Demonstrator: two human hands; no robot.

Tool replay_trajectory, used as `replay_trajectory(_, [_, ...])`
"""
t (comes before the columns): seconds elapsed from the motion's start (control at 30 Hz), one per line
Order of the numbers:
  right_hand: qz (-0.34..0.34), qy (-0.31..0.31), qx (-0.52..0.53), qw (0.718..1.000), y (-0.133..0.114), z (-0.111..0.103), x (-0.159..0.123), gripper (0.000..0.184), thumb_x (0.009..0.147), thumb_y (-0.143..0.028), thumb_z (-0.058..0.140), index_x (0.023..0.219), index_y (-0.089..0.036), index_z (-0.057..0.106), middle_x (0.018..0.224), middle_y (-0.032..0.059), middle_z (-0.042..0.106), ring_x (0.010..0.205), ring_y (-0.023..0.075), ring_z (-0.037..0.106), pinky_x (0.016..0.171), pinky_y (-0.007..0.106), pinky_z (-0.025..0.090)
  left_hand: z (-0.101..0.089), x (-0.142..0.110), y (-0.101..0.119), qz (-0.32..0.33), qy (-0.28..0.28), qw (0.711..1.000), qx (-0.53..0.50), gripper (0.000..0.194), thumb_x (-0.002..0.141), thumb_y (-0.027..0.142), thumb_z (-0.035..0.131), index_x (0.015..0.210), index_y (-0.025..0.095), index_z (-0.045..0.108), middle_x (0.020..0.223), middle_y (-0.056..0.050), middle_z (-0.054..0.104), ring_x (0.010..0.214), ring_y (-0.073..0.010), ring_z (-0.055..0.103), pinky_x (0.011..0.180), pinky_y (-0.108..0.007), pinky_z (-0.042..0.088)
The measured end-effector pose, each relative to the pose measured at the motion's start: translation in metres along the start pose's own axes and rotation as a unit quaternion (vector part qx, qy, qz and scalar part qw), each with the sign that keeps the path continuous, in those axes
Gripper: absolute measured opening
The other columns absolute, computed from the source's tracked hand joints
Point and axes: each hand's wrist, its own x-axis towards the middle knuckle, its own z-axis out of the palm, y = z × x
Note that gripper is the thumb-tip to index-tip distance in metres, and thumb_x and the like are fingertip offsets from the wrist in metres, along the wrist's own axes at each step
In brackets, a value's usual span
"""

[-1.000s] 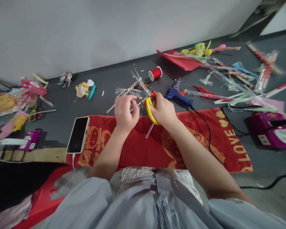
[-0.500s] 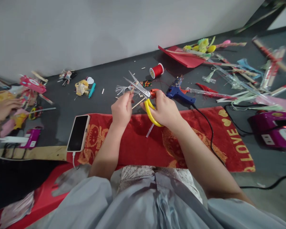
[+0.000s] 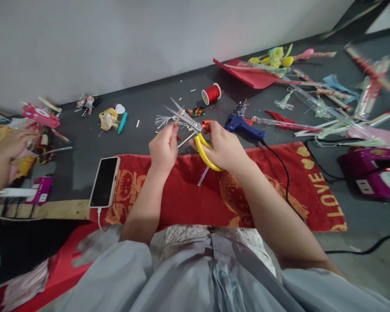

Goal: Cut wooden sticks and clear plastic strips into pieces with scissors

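My right hand (image 3: 222, 145) is wrapped round the yellow and orange handles of a pair of scissors (image 3: 202, 149), whose blades stand apart and point up and to the left. Close to the blades, my left hand (image 3: 164, 147) is closed in a pinch; what its fingertips hold is too small to make out. Between the two hands lies a thin wooden stick (image 3: 186, 139), its right end near my right fingers. White strands (image 3: 164, 121) and small cut pieces lie just beyond. A pale narrow strip (image 3: 203, 177) rests on the red towel (image 3: 188, 203) below the scissors.
A red thread spool (image 3: 211, 94) and a blue glue gun (image 3: 242, 123) with its cable are at the right. Farther right lie wrapped sticks and a purple power block (image 3: 370, 173). A phone (image 3: 105, 182) is on the left. Another person's hand (image 3: 14, 145) works at far left.
The view has shifted slightly, so most things sit a little farther left and higher. Both hands keep nearly the same pose, scissors blades still apart. The other person's hand has moved slightly.
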Motion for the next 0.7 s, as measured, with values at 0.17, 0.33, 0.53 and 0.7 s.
replay_trajectory(0.17, [0.005,-0.008,0.012,1.0,0.0005,-0.0005,0.0008,0.063,0.083,-0.071,0.04,0.108,-0.014,0.052,0.091,0.0147,0.067,0.08,0.0256,0.063,0.071,0.036,0.043,0.0013,0.0005,-0.0019,-0.01,-0.003,1.0,-0.008,0.037,0.098,0.041,0.034,0.103,0.02,0.065,0.077,-0.002,0.068,0.076,-0.0148,0.065,0.076,-0.028,0.048])
replay_trajectory(0.33, [0.015,-0.033,0.013,0.999,0.0005,-0.0011,0.0012,0.062,0.082,-0.073,0.04,0.101,-0.015,0.053,0.088,0.0139,0.067,0.077,0.0246,0.063,0.067,0.034,0.042,0.0037,0.0007,-0.0042,0.006,0.023,1.0,0.018,0.033,0.098,0.038,0.038,0.098,0.021,0.066,0.076,-0.001,0.069,0.075,-0.0142,0.065,0.074,-0.027,0.05])
replay_trajectory(0.53, [0.021,-0.033,0.007,0.999,0.0003,-0.0007,0.0011,0.059,0.082,-0.073,0.041,0.096,-0.017,0.052,0.086,0.0131,0.067,0.074,0.0231,0.063,0.065,0.032,0.04,0.0039,0.0018,-0.0055,0.021,0.04,0.998,0.038,0.031,0.097,0.036,0.039,0.094,0.022,0.067,0.077,-0.001,0.07,0.077,-0.0146,0.066,0.076,-0.027,0.05])
replay_trajectory(0.7, [0.027,-0.035,0.001,0.999,0.0012,-0.0002,0.0017,0.059,0.082,-0.073,0.04,0.096,-0.017,0.052,0.085,0.013,0.067,0.074,0.0234,0.062,0.065,0.032,0.04,0.0036,0.0019,-0.0058,0.03,0.036,0.998,0.036,0.032,0.097,0.036,0.038,0.094,0.021,0.067,0.078,-0.002,0.069,0.078,-0.0155,0.066,0.077,-0.028,0.05])
